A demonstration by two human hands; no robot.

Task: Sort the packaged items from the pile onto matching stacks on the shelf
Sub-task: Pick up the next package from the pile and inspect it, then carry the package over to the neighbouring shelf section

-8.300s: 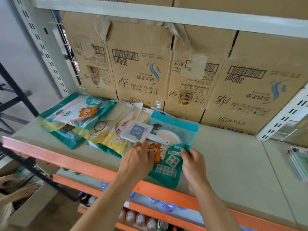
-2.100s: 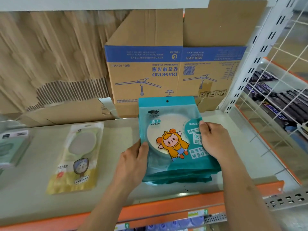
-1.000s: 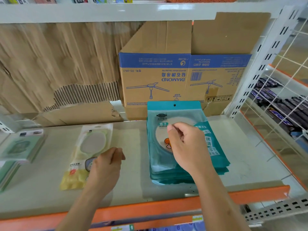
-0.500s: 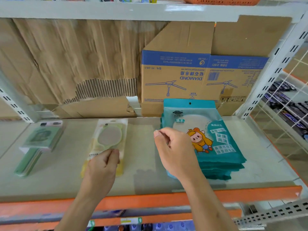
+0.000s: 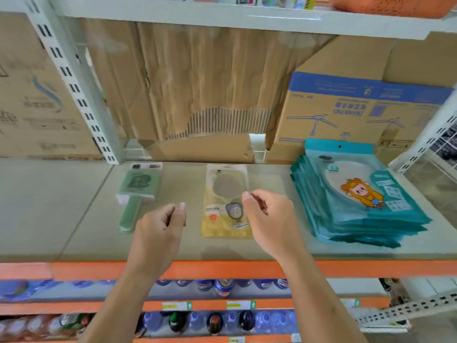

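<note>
A stack of teal mirror packets (image 5: 356, 194) with a cartoon figure lies at the right of the grey shelf (image 5: 61, 219). A single yellow packet with a hand mirror (image 5: 226, 201) lies flat in the middle. A small stack of green hand-mirror packs (image 5: 137, 191) sits to its left. My left hand (image 5: 160, 229) hovers over the shelf left of the yellow packet, fingers loosely curled and holding nothing. My right hand (image 5: 269, 219) hovers over the yellow packet's right edge, fingers loosely curled, also holding nothing.
Cardboard boxes (image 5: 358, 105) and torn cardboard (image 5: 197, 90) line the back of the shelf. White uprights (image 5: 81, 95) stand at left and right. An orange front rail (image 5: 222, 268) runs below, with bottles (image 5: 222, 288) on lower shelves.
The view has swung left; the teal stack now lies at the right. Both hands, holding nothing, have drifted left above the shelf, my right one from the teal stack to the yellow packet.
</note>
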